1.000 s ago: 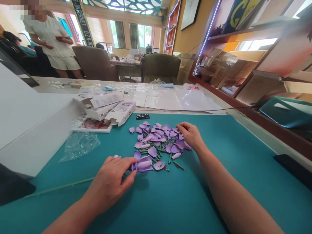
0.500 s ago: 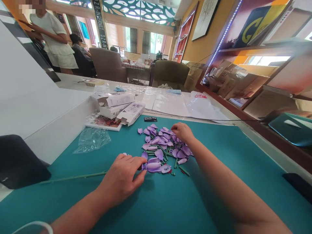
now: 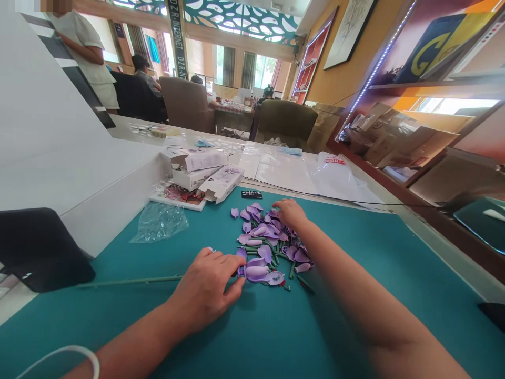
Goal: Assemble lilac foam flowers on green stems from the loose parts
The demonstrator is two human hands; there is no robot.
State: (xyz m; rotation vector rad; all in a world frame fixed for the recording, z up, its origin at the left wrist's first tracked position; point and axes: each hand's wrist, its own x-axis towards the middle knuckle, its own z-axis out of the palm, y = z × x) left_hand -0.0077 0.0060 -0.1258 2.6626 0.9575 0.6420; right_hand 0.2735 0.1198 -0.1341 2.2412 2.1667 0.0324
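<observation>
A heap of purple plastic petals and short green rods [image 3: 268, 237] lies on a teal mat [image 3: 355, 273]. My left hand [image 3: 209, 287] rests on the mat, fingers curled round the base of a part-built purple flower [image 3: 258, 272] whose long green stem [image 3: 130, 282] runs off to the left. My right hand [image 3: 290, 213] reaches over the far side of the heap, fingers bent down and pinched among the petals; what they pinch is hidden.
An empty clear bag [image 3: 160, 222], opened white boxes [image 3: 201, 168] and a booklet [image 3: 177, 196] lie at the mat's far left. A black object [image 3: 39, 250] sits left. White sheets [image 3: 300, 173] lie beyond. People stand and sit further back. Shelves [image 3: 414, 137] run along the right.
My view has swung and tilted, so everything sits further right in frame. My right hand has crept left across the far side of the heap. My left hand keeps its hold on the flower.
</observation>
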